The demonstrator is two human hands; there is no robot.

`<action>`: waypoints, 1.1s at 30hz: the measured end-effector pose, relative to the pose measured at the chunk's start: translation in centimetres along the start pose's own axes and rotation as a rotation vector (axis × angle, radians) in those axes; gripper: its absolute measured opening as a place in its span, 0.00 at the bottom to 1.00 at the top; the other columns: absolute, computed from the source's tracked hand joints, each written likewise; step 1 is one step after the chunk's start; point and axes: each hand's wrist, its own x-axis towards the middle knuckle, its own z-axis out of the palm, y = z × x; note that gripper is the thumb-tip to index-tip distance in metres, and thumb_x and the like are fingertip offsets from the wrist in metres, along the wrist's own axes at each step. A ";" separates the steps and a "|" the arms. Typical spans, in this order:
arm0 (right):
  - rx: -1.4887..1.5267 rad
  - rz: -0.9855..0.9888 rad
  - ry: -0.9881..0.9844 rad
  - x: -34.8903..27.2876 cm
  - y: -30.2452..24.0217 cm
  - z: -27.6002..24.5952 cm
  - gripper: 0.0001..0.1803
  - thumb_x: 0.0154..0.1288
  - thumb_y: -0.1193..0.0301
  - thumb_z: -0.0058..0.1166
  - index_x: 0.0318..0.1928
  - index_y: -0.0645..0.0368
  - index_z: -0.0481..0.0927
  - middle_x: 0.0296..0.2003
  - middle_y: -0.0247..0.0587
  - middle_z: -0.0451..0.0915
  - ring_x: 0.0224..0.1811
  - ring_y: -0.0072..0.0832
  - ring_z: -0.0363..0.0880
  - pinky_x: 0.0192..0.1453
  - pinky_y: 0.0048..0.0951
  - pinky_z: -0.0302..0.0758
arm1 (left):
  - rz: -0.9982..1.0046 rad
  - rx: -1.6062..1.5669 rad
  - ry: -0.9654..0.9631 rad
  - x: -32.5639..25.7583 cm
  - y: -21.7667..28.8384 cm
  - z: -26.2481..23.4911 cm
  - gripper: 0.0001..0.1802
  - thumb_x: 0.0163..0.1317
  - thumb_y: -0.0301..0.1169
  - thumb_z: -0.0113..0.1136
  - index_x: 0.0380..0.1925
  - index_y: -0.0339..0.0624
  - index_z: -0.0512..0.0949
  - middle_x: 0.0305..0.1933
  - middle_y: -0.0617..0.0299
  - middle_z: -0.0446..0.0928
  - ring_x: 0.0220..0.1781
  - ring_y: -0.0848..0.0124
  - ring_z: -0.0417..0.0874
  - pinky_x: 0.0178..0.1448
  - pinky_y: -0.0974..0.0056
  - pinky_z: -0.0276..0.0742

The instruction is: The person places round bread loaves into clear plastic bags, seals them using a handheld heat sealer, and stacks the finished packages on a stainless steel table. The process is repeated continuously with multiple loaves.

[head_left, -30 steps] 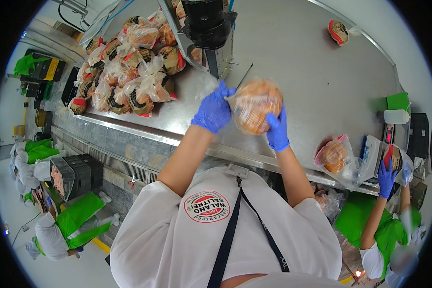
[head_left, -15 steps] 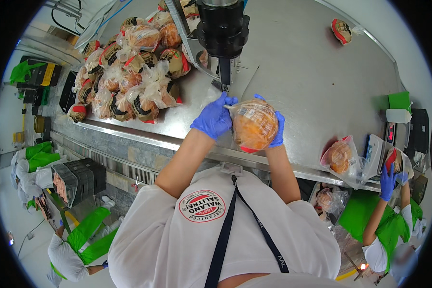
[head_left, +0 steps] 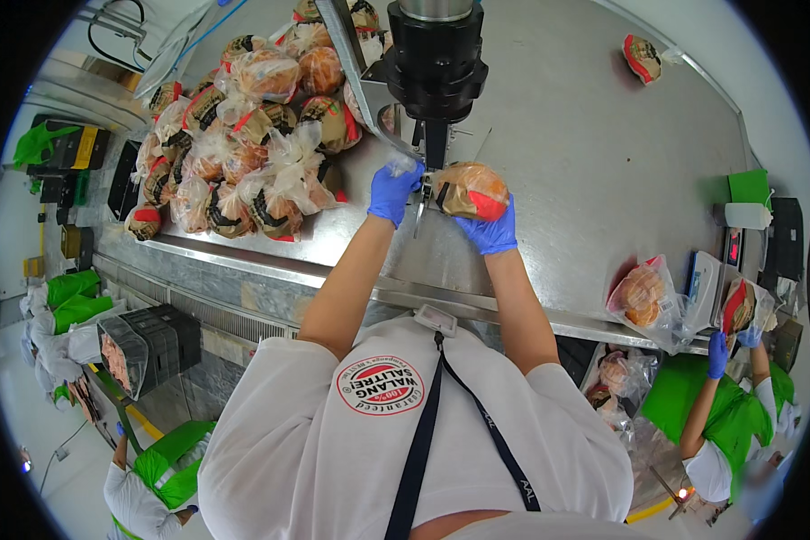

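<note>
Pinching the gathered plastic (head_left: 403, 166), the left hand (head_left: 392, 193) has brought the bagged meat (head_left: 470, 190) up beside the black machine (head_left: 436, 72) since half a second ago, its red patch now uppermost, while the right hand (head_left: 492, 229) cups its underside, fingers partly hidden. One bag (head_left: 642, 59) lies at the far edge, one bag (head_left: 641, 292) by the scale (head_left: 702, 283), beyond a heap (head_left: 243, 144) too overlapped to count. Steel tabletop (head_left: 585, 189) meets white wall (head_left: 751, 99).
</note>
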 end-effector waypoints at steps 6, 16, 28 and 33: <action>-0.427 0.341 0.083 -1.5 -1.5 -5.3 0.24 0.68 0.58 0.29 0.59 0.56 0.62 0.56 0.49 0.67 0.53 0.46 0.70 0.48 0.55 0.74 | 0.205 0.493 0.162 0.7 -2.3 -0.2 0.10 0.51 0.23 0.61 0.34 0.36 0.75 0.32 0.63 0.78 0.30 0.75 0.77 0.35 0.72 0.73; -0.225 -0.007 0.064 1.6 -0.7 -3.6 0.34 0.65 0.44 0.33 0.60 0.56 0.62 0.56 0.42 0.68 0.57 0.32 0.67 0.61 0.36 0.65 | 0.008 0.268 0.071 0.7 -1.2 -0.4 0.08 0.51 0.22 0.61 0.33 0.37 0.76 0.29 0.63 0.77 0.29 0.75 0.77 0.36 0.71 0.72; -0.043 -0.006 -0.094 0.9 2.2 -1.7 0.21 0.66 0.56 0.38 0.51 0.56 0.70 0.41 0.40 0.78 0.42 0.32 0.77 0.49 0.36 0.75 | -0.045 -0.149 -0.122 -5.6 3.6 0.1 0.04 0.55 0.26 0.54 0.32 0.40 0.75 0.27 0.68 0.72 0.20 0.82 0.64 0.22 0.76 0.57; -0.159 0.070 -0.128 -4.4 -3.3 -1.4 0.26 0.66 0.51 0.38 0.53 0.56 0.69 0.44 0.43 0.74 0.43 0.32 0.76 0.48 0.38 0.75 | 0.177 0.056 -0.132 -9.9 13.0 -1.4 0.07 0.60 0.32 0.54 0.31 0.42 0.77 0.23 0.71 0.72 0.21 0.86 0.64 0.24 0.78 0.57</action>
